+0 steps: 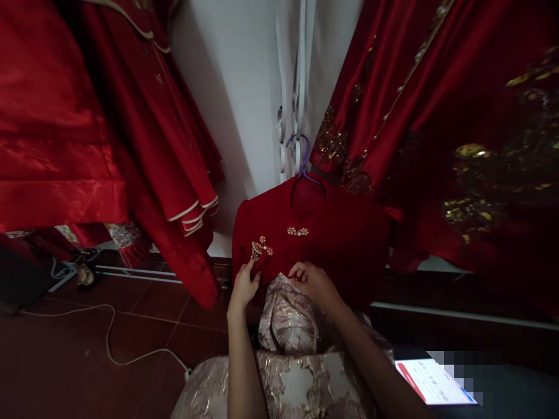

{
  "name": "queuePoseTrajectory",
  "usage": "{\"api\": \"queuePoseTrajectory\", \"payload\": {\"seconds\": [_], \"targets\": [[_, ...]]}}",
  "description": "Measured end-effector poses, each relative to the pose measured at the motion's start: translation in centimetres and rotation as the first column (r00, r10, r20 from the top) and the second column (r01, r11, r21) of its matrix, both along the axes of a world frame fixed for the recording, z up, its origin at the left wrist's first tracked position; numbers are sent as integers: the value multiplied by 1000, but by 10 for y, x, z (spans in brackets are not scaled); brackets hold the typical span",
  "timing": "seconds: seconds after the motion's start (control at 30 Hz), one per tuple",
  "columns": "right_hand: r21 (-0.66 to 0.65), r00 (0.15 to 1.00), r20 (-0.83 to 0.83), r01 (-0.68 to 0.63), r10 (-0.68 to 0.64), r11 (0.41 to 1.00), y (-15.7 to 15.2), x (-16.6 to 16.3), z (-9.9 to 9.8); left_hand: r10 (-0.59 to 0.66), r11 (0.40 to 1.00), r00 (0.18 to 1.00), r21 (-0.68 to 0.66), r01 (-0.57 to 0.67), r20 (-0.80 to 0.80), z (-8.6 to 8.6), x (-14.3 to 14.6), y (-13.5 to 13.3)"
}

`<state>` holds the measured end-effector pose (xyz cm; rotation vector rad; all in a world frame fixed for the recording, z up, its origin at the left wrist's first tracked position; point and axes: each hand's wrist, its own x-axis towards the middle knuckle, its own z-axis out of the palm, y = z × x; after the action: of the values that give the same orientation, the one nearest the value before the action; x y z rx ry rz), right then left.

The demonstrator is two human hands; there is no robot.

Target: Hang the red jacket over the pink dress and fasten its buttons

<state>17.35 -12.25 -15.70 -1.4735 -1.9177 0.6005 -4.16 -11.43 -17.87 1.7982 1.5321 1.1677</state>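
Head view: a person is looking down at a short red jacket (340,233), which is hanging on a thin purple hanger (301,160) against a white wall (227,87), low down and straight ahead. Both hands are working at its bottom edge. The left hand (244,285) is pinching the cloth just below a beaded, tasselled ornament (261,247). The right hand (314,282) is curling its fingers around the hem near the middle. Higher up, a small pearl clasp (297,231) is sitting closed across the chest; whether anything lower is fastened cannot be told. The jacket is looking matte and softly napped. Beneath the hands, pale pink brocade (288,326) with a gold woven pattern is bunching in stiff folds. Glossy red satin gowns (65,116) are hanging on the left, a red gown with raised gold embroidery (437,116) on the right. A white cable (111,343) is trailing over the dark red floor (87,349), and a lit screen (430,381) is glowing at the lower right.
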Motion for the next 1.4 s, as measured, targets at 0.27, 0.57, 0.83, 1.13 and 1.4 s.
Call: {"api": "queuePoseTrajectory", "payload": {"seconds": [0.27,0.57,0.83,1.13,1.4], "targets": [[62,997,-72,-23,27,998,6,-1,-8,-113,993,991,-32,111,-71,50,19,-24],[-110,889,-457,-101,40,989,8,13,8,-247,964,968,-93,250,48,34,33,-13],[-104,852,-524,-45,-16,993,-2,-7,18,-40,999,995,2,40,91,28,62,-2],[12,793,-603,121,-89,993,2,-24,-29,-79,994,982,-60,91,170,19,54,-1],[108,866,-494,152,-80,982,-5,-25,-23,-151,978,957,-101,181,246,17,50,1]]}}
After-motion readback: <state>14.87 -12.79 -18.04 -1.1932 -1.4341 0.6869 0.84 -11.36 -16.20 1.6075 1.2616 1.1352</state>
